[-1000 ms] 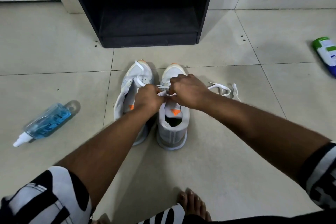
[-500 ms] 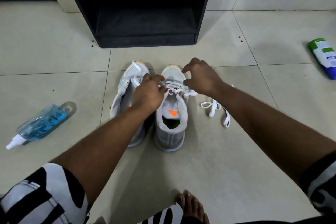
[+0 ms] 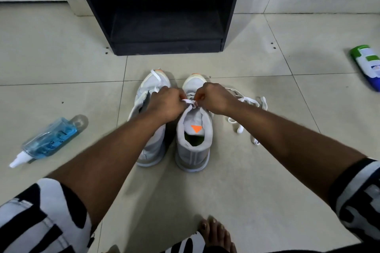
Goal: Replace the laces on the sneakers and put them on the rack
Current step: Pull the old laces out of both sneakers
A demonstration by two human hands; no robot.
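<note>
Two grey-white sneakers stand side by side on the tiled floor, toes toward the black rack (image 3: 164,26). The right sneaker (image 3: 194,141) has an orange triangle on its tongue, and both my hands meet over its upper eyelets. My left hand (image 3: 166,103) pinches the white lace (image 3: 188,101) there. My right hand (image 3: 213,97) pinches the same lace from the other side. The left sneaker (image 3: 153,146) is partly hidden under my left forearm, with a loose lace end over its toe. The lace's free length (image 3: 246,100) trails onto the floor to the right.
A clear bottle of blue liquid (image 3: 49,139) lies on the floor at the left. A green, white and blue bottle (image 3: 368,65) lies at the far right. My bare foot (image 3: 216,234) shows at the bottom edge. The rack's lower shelf is open and dark.
My right hand came back from the shoe's toe to the upper eyelets and pinched the lace again. The lace's loose length shifted on the floor to the right.
</note>
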